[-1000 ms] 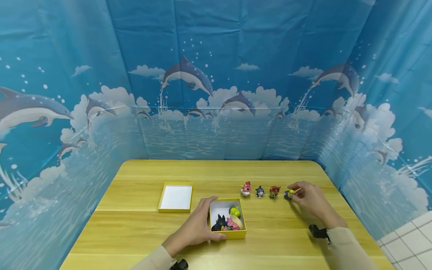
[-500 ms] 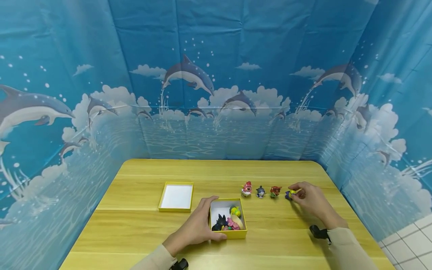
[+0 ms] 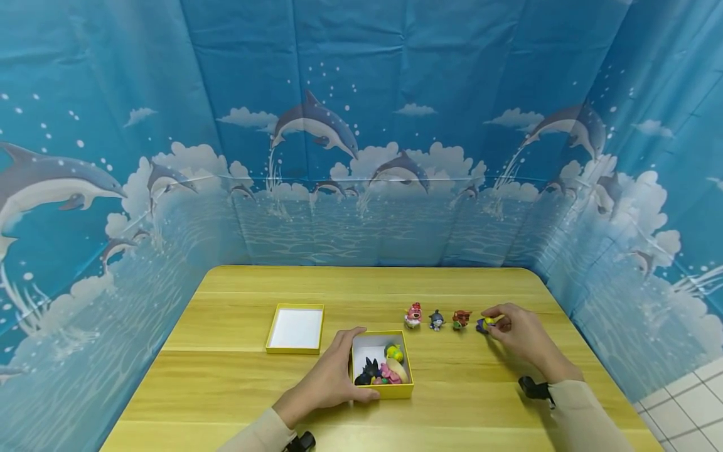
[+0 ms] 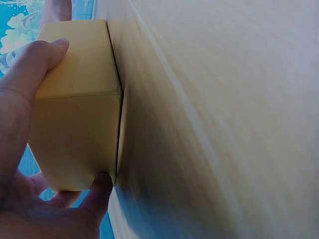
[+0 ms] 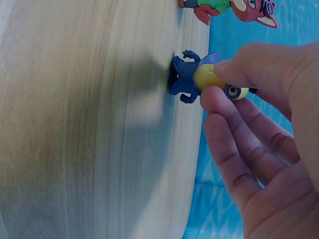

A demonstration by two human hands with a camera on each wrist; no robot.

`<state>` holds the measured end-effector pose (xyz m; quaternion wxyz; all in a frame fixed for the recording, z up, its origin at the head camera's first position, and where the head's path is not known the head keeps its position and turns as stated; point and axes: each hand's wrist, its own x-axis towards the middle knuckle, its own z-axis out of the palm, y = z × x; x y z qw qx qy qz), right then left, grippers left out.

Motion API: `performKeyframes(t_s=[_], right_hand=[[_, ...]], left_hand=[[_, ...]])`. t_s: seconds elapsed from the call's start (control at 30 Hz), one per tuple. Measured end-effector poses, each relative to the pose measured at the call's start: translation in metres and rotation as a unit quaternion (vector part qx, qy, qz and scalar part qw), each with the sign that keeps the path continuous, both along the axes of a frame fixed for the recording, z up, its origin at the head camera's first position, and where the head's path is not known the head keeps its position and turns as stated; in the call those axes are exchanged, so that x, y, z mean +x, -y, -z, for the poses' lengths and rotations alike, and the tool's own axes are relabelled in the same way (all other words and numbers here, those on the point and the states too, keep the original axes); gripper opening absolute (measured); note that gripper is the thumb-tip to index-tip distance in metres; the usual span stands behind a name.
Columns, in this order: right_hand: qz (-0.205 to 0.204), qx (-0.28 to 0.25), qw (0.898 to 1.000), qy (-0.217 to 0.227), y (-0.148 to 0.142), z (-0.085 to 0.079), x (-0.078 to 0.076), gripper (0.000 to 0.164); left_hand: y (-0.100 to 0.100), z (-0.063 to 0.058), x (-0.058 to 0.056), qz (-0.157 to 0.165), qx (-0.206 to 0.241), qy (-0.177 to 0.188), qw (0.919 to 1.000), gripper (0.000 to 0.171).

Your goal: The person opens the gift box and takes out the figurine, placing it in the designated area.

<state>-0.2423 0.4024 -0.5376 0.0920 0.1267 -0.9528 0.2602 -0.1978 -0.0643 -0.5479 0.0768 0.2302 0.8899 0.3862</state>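
Note:
Thumb and fingers of my left hand [image 3: 329, 378] grip the near and far sides of a yellow box [image 3: 390, 392], which stands on the table. Inside the box lie several toy figures: a black one [image 3: 368, 371], a pink one [image 3: 390, 375] and a yellow-green one [image 3: 393, 353]. At the right, my right hand [image 3: 522, 333] pinches a yellow and blue minion figurine [image 5: 207, 78] by its head. The figurine is upright with its feet at the tabletop. To its left a red fox figurine [image 3: 460, 319] stands in a row with a grey-haired figurine [image 3: 436, 321] and a pink bear figurine [image 3: 413, 316].
A yellow-rimmed box lid [image 3: 295, 329] lies with its white inside up, left of the box. The wooden table [image 3: 226, 376] ends at a blue dolphin-print curtain [image 3: 350, 226] behind and at both sides.
Both hands keep their places, one on the box and one on the minion figurine. The view shifts very slightly; nothing else has visibly moved.

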Motion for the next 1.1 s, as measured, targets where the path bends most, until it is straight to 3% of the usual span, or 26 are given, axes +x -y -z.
performKeyframes(t_s=[0.8,1.1], right_hand=[[-0.015,0.008,1.000,-0.013,-0.0020,0.0018,-0.0001,0.034],[-0.011,0.023,0.999,-0.046,-0.0027,-0.0013,0.0026,0.036]], left_hand=[[0.0007,0.0032,-0.0006,-0.002,-0.001,0.001,1.0000,0.133],[0.0001,0.0030,-0.0001,-0.001,0.003,-0.003,1.0000,0.134]])
